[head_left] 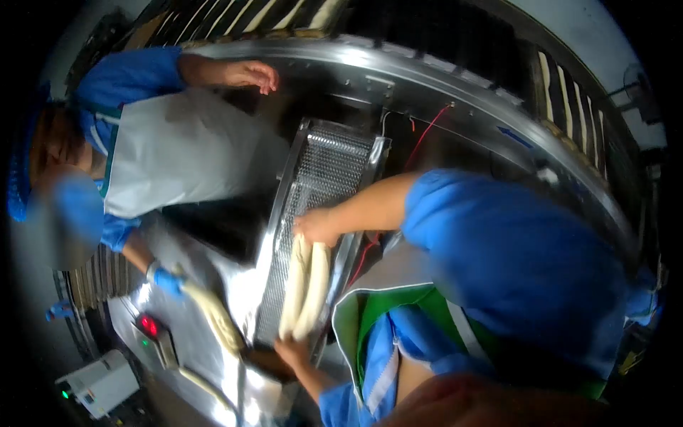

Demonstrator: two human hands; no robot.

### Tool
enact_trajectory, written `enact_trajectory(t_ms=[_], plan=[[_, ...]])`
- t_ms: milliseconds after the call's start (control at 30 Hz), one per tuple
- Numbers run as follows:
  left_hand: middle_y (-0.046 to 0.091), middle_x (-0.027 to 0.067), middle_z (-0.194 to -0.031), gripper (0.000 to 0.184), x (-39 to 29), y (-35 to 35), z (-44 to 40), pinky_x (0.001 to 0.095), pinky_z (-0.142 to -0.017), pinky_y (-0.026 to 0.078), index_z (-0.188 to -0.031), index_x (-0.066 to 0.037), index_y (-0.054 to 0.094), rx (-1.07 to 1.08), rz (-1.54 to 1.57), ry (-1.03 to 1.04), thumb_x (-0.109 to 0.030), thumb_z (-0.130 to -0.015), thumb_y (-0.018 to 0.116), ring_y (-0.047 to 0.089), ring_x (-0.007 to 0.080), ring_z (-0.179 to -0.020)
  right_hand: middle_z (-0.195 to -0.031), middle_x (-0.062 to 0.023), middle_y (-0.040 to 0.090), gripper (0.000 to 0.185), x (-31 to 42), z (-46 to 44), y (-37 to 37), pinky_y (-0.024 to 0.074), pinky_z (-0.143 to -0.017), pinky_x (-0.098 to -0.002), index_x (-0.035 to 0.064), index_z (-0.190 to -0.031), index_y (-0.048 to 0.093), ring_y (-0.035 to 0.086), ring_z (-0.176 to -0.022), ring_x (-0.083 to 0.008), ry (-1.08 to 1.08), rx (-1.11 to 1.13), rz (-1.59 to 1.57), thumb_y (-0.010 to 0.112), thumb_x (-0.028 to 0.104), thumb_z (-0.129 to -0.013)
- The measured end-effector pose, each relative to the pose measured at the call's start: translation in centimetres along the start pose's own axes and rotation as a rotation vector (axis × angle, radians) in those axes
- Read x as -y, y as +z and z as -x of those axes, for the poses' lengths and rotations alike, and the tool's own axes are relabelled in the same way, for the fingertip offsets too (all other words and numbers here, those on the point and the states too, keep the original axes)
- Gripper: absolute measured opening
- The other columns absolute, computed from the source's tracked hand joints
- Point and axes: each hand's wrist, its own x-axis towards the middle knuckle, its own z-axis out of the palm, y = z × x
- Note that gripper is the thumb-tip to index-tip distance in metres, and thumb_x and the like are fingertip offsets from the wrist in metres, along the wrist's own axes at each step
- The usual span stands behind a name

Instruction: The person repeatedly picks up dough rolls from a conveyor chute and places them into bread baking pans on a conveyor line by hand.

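Observation:
Two long pale dough strips (pixel 304 288) lie side by side along a long metal tray with a ridged or perforated bed (pixel 331 160). My right hand (pixel 318 226) is closed over their upper ends, knuckles up. At their lower ends is my left hand (pixel 292 352), its fingers curled against the dough; the fingertips are partly hidden. Left of the tray, a co-worker's blue-gloved hand (pixel 168 280) holds another dough strip (pixel 213 317) over the shiny metal table (pixel 192 391).
A scale display with red digits (pixel 148 326) stands on the table, near another thin dough strip (pixel 203 384). The co-worker in a white apron (pixel 188 153) faces me across the tray. A curved metal rail (pixel 356 53) and racks of dough strips (pixel 274 14) run behind. A red wire (pixel 430 128) hangs nearby.

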Motion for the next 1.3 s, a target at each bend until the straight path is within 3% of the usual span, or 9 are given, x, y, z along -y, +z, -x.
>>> enact_trajectory(t_ms=[267, 533, 667, 700, 767, 867, 1067, 1267, 1300], plan=[[0.050, 0.0216, -0.131, 0.044, -13.7, -14.5, 2.1, 0.0463, -0.109, 0.032, -0.109, -0.013, 0.069, -0.043, -0.186, 0.164, -0.025, -0.067, 0.067, 0.046, 0.0350, -0.124, -0.106, -0.0148, 0.052, 0.025, -1.8, 9.3, -6.9, 0.0512, -0.082, -0.0406, 0.0113, -0.074, 0.071, 0.048, -0.102, -0.0327, 0.081, -0.062, -0.123, 0.076, 0.025, -0.054], [0.059, 0.0197, -0.099, 0.038, -40.1, -24.4, 3.4, 0.0451, -0.084, 0.047, -0.094, -0.009, 0.072, -0.492, 0.049, 1.115, -0.014, -0.056, 0.073, 0.056, 0.0351, -0.093, -0.101, -0.0121, 0.057, 0.030, -10.5, 36.0, -26.6, 0.0449, -0.088, -0.0402, 0.0084, -0.082, 0.071, 0.049, -0.104, -0.0317, 0.575, -0.379, 0.094, 0.077, 0.010, -0.052], [0.057, 0.0221, -0.109, 0.041, -53.6, -22.6, 1.8, 0.0446, -0.088, 0.046, -0.096, -0.006, 0.071, -0.397, 0.415, 1.189, -0.017, -0.058, 0.077, 0.054, 0.0374, -0.100, -0.113, -0.0140, 0.056, 0.029, -19.6, 44.8, -31.7, 0.0405, -0.097, -0.0407, 0.0074, -0.088, 0.068, 0.048, -0.114, -0.0330, 0.725, -0.388, 0.380, 0.068, -0.001, -0.061], [0.055, 0.0227, -0.115, 0.041, -57.2, -20.5, 0.9, 0.0443, -0.091, 0.045, -0.096, -0.005, 0.071, -0.268, 0.547, 1.112, -0.018, -0.058, 0.078, 0.052, 0.0382, -0.106, -0.124, -0.0180, 0.054, 0.025, -22.0, 47.3, -32.8, 0.0388, -0.098, -0.0451, 0.0098, -0.095, 0.070, 0.047, -0.119, -0.0358, 0.561, -0.399, 0.413, 0.068, 0.018, -0.071], [0.049, 0.0232, -0.127, 0.040, -63.1, -17.6, 0.6, 0.0440, -0.097, 0.042, -0.094, -0.004, 0.071, -0.182, 0.554, 1.088, -0.020, -0.059, 0.080, 0.047, 0.0395, -0.115, -0.139, -0.0124, 0.044, 0.027, -25.1, 49.7, -32.3, 0.0341, -0.103, -0.0471, 0.0161, -0.095, 0.073, 0.039, -0.127, -0.0343, 0.848, -0.249, 0.552, 0.071, 0.018, -0.068], [0.043, 0.0219, -0.136, 0.038, -68.7, -14.1, 2.6, 0.0435, -0.104, 0.036, -0.091, -0.002, 0.070, -0.362, 0.266, 1.273, -0.020, -0.058, 0.080, 0.040, 0.0405, -0.123, -0.137, -0.0100, 0.045, 0.025, -28.6, 52.9, -29.9, 0.0341, -0.102, -0.0474, 0.0160, -0.095, 0.072, 0.040, -0.125, -0.0316, 1.042, -0.260, 0.433, 0.069, 0.017, -0.070], [0.057, 0.0114, -0.115, 0.048, -78.2, -8.6, 8.8, 0.0407, -0.088, 0.047, -0.096, -0.005, 0.065, -0.252, 0.556, 1.363, -0.014, -0.052, 0.079, 0.054, 0.0337, -0.102, -0.121, -0.0083, 0.052, 0.020, -34.1, 58.9, -25.5, 0.0364, -0.098, -0.0440, 0.0140, -0.096, 0.070, 0.043, -0.117, -0.0298, 1.193, -0.351, 0.306, 0.063, 0.008, -0.079], [0.054, 0.0088, -0.115, 0.039, -80.2, -6.9, 5.4, 0.0400, -0.080, 0.048, -0.097, -0.009, 0.058, -0.190, -0.053, 1.048, -0.034, -0.071, 0.073, 0.053, 0.0287, -0.103, -0.144, -0.0091, 0.034, 0.040, -37.6, 60.6, -23.8, 0.0320, -0.106, -0.0434, 0.0157, -0.123, 0.056, 0.032, -0.132, -0.0314, 1.364, -0.119, 0.090, 0.061, 0.009, -0.084], [0.054, 0.0086, -0.111, 0.045, -80.1, -7.8, 4.5, 0.0403, -0.080, 0.048, -0.101, -0.007, 0.058, -0.223, -0.110, 1.085, -0.041, -0.074, 0.070, 0.053, 0.0292, -0.101, -0.130, -0.0112, 0.045, 0.036, -38.4, 59.7, -21.9, 0.0363, -0.102, -0.0421, 0.0120, -0.109, 0.061, 0.040, -0.124, -0.0323, 1.174, -0.367, 0.221, 0.063, 0.002, -0.075]])
